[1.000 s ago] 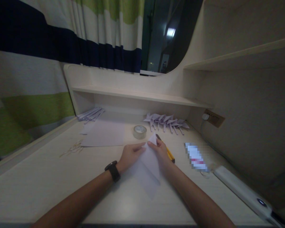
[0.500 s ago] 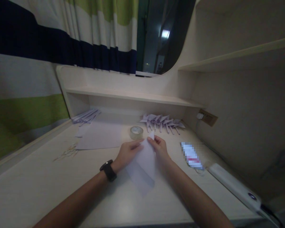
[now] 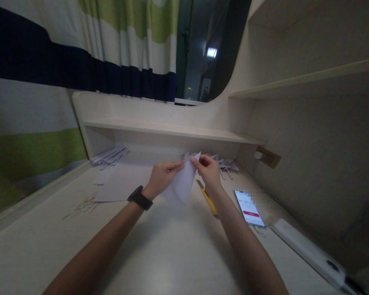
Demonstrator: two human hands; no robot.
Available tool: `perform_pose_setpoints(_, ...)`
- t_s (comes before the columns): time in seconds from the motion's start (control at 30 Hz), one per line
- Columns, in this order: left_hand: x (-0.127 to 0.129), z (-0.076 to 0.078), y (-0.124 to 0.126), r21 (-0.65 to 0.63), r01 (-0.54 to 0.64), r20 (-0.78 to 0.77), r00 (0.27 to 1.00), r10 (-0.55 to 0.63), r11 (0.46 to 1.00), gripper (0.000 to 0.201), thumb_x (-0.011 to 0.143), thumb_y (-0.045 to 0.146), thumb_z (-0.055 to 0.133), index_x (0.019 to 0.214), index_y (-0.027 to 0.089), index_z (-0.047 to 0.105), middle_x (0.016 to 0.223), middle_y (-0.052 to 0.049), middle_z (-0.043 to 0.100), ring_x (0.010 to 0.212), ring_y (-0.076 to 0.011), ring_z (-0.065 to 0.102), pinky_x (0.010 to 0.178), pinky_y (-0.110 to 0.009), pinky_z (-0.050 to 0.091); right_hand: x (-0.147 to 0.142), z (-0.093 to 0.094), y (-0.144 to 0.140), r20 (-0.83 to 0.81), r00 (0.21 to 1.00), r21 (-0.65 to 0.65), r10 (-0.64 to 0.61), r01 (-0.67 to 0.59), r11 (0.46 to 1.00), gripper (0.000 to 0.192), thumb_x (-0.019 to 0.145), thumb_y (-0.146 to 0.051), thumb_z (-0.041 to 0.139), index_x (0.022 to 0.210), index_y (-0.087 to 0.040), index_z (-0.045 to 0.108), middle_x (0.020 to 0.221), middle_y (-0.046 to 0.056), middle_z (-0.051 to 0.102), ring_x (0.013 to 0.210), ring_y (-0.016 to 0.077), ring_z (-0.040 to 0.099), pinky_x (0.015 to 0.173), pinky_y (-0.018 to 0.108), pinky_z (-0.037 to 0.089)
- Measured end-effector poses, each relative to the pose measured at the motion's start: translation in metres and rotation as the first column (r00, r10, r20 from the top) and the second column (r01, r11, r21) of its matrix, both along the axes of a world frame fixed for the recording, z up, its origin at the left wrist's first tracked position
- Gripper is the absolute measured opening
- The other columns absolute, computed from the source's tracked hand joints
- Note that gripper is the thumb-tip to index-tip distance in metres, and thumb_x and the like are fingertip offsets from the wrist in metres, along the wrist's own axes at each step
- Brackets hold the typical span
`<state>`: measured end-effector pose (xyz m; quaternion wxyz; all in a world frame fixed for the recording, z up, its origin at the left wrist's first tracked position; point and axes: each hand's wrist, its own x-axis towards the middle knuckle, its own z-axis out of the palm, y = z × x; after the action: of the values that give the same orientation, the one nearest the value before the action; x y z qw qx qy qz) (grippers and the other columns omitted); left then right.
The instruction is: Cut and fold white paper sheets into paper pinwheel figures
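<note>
A sheet of white paper [image 3: 182,182], partly folded over to a pointed tip, is held up above the desk between both hands. My left hand [image 3: 164,177], with a black watch at the wrist, pinches its left edge. Near the pointed top corner, my right hand [image 3: 209,172] grips the paper between thumb and fingers. A yellow utility knife [image 3: 207,198] lies on the desk beside my right forearm, its blade pointing away. Behind my right hand are several folded paper pinwheels [image 3: 229,165], partly hidden.
Flat paper sheets [image 3: 118,182] lie at the back left, near a bundle of rolled paper sticks [image 3: 110,156]. Thin tangled strips [image 3: 83,205] are in front of them. To the right sit a lit phone [image 3: 249,208] and a long white power strip [image 3: 307,250].
Both hands have raised the paper and moved it away from me, toward the back of the desk. The yellow knife has come into view, while the tape roll is now hidden.
</note>
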<state>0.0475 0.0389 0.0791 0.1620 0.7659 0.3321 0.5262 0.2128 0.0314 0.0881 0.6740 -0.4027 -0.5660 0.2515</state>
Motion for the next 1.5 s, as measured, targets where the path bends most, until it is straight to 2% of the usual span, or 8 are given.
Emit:
perform_pose_setpoints(0.1, -0.001, 0.004, 0.002, 0.053, -0.020, -0.068, 0.997, 0.023, 0.998, 0.024, 0.085, 0.032, 0.057, 0.103, 0.022, 0.070, 0.102, -0.005, 0.070, 0.091, -0.0204, 0.067, 0.080, -0.029, 0.051, -0.003, 0.000, -0.001, -0.058, 0.998, -0.016, 0.027, -0.028, 0.999, 0.026, 0.067, -0.042, 0.071, 0.073, -0.018, 0.067, 0.064, 0.001, 0.060, 0.054, 0.0116, 0.048, 0.049, 0.024, 0.038)
perform_pose_setpoints(0.23, -0.002, 0.007, -0.004, 0.122, 0.033, -0.115, 0.993, -0.019, 0.992, 0.029, 0.085, 0.032, 0.058, 0.112, 0.024, 0.065, 0.109, -0.004, 0.068, 0.097, -0.0200, 0.065, 0.085, -0.029, 0.048, -0.008, -0.004, -0.005, -0.059, 0.992, -0.023, 0.108, -0.109, 0.994, 0.024, 0.067, -0.041, 0.071, 0.072, -0.018, 0.068, 0.061, -0.001, 0.057, 0.049, 0.0088, 0.042, 0.046, 0.022, 0.032)
perform_pose_setpoints(0.37, -0.004, 0.007, -0.011, 0.166, 0.025, -0.104, 0.995, -0.008, 0.986, 0.026, 0.085, 0.028, 0.059, 0.109, 0.025, 0.067, 0.105, -0.003, 0.070, 0.093, -0.0189, 0.065, 0.081, -0.028, 0.049, -0.012, -0.004, -0.010, -0.032, 0.991, -0.043, 0.127, -0.128, 0.991, 0.027, 0.068, -0.044, 0.070, 0.070, -0.017, 0.067, 0.054, -0.003, 0.051, 0.045, 0.0078, 0.037, 0.042, 0.022, 0.026)
perform_pose_setpoints(0.57, -0.008, 0.007, -0.015, 0.181, 0.002, -0.064, 0.998, 0.010, 0.984, 0.022, 0.086, 0.024, 0.056, 0.103, 0.024, 0.069, 0.098, -0.003, 0.072, 0.085, -0.0168, 0.066, 0.074, -0.025, 0.049, -0.015, 0.002, -0.019, -0.122, 0.979, -0.066, 0.164, -0.172, 0.983, 0.029, 0.066, -0.042, 0.072, 0.077, -0.016, 0.066, 0.055, -0.002, 0.055, 0.042, 0.0063, 0.035, 0.038, 0.021, 0.023)
perform_pose_setpoints(0.9, -0.012, 0.016, -0.022, 0.220, 0.026, -0.088, 0.996, -0.006, 0.975, 0.023, 0.088, 0.022, 0.052, 0.104, 0.024, 0.069, 0.096, -0.003, 0.072, 0.081, -0.0155, 0.066, 0.071, -0.023, 0.047, -0.012, 0.006, -0.023, -0.122, 0.972, -0.042, 0.203, -0.209, 0.977, 0.024, 0.066, -0.039, 0.074, 0.070, -0.017, 0.065, 0.057, -0.002, 0.055, 0.047, 0.0081, 0.043, 0.041, 0.020, 0.031)
perform_pose_setpoints(1.17, -0.012, 0.020, -0.026, 0.233, 0.061, -0.137, 0.990, -0.029, 0.971, 0.025, 0.087, 0.021, 0.051, 0.104, 0.025, 0.069, 0.096, -0.004, 0.072, 0.081, -0.0160, 0.065, 0.069, -0.024, 0.047, -0.011, 0.010, -0.025, -0.120, 0.980, -0.014, 0.158, -0.161, 0.987, 0.025, 0.066, -0.040, 0.073, 0.071, -0.017, 0.066, 0.057, 0.000, 0.058, 0.049, 0.0099, 0.049, 0.040, 0.020, 0.035)
perform_pose_setpoints(1.5, -0.015, 0.019, -0.024, 0.219, 0.066, -0.137, 0.990, -0.036, 0.974, 0.025, 0.088, 0.020, 0.051, 0.104, 0.025, 0.069, 0.099, -0.003, 0.071, 0.082, -0.0156, 0.065, 0.068, -0.022, 0.046, -0.008, 0.013, -0.028, -0.136, 0.979, 0.001, 0.155, -0.157, 0.988, 0.021, 0.065, -0.036, 0.074, 0.072, -0.017, 0.070, 0.060, 0.002, 0.061, 0.053, 0.0112, 0.051, 0.042, 0.021, 0.037)
